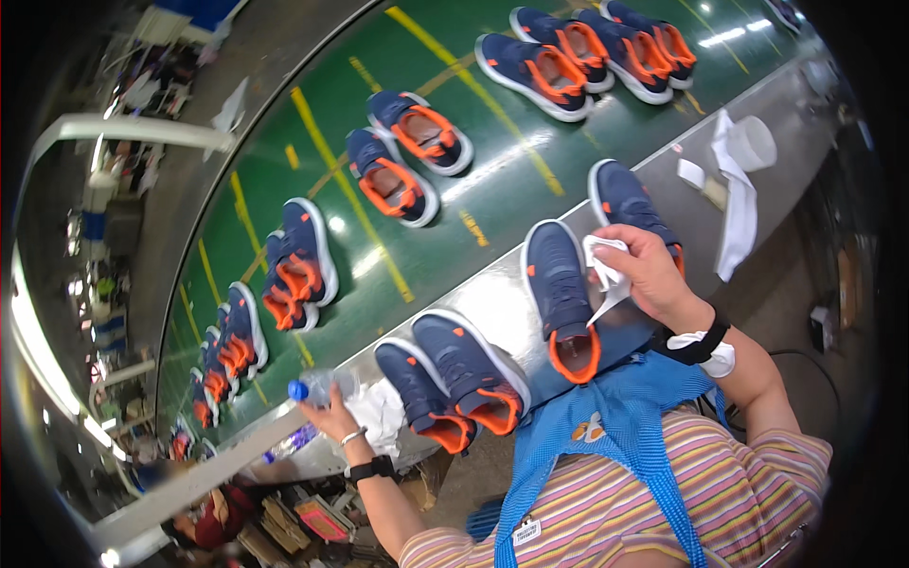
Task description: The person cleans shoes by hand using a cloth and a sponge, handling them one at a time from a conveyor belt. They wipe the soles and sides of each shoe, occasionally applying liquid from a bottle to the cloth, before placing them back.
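Right hand (651, 270) gripping a white cloth (606, 273), pressed beside a navy shoe (561, 295) on the metal ledge (492, 298). Left hand (333, 415) closed round a clear bottle (317, 386), far left past 2 more shoes (454, 379).

Four navy-and-orange shoes (559, 293) on the steel surface (492, 303). One blue-capped bottle (317, 386), one white cloth (606, 270), one white cup (753, 142).

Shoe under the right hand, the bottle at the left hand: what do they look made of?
Shoe: apparently navy knit or mesh fabric, matte, with a white, rubbery-looking sole edge and orange trim. Bottle: likely clear plastic, see-through, with a blue cap. The right hand holds a white cloth, soft and crumpled.
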{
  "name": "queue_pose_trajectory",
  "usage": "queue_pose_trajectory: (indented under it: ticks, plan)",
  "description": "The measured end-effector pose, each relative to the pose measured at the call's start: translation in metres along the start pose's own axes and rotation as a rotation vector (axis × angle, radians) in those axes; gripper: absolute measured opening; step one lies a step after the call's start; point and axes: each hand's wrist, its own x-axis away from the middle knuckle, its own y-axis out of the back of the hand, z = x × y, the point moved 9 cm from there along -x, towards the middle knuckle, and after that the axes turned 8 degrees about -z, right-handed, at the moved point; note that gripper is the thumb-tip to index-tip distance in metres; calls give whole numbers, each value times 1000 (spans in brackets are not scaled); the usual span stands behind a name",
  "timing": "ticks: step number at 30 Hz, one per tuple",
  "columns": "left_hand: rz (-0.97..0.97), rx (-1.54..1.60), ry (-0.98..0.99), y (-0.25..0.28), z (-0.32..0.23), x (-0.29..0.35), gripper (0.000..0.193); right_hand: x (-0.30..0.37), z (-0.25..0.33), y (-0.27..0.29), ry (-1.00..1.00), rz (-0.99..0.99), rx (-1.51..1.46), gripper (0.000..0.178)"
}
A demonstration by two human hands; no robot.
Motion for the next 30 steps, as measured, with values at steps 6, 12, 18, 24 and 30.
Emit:
queue_pose_trajectory:
  ticks: [6, 12, 18, 24, 30]
  plan:
    - [44, -41, 155, 17, 82, 8, 73, 27, -43, 80, 3, -219, 237, 18]
    - [-110, -330, 176, 38, 40, 41, 72, 29, -64, 75, 139, -280, 489, 15]
    - [921, -142, 7, -169, -156, 271, 68, 33, -49, 67, 335, -228, 551, 14]
    - [929, 207, 646, -191, -71, 298, 39, 38, -30, 58, 315, -157, 506, 14]
    - [871, 74, 702, -148, -77, 307, 31, 24, -25, 31, 378, 30, 666, 16]
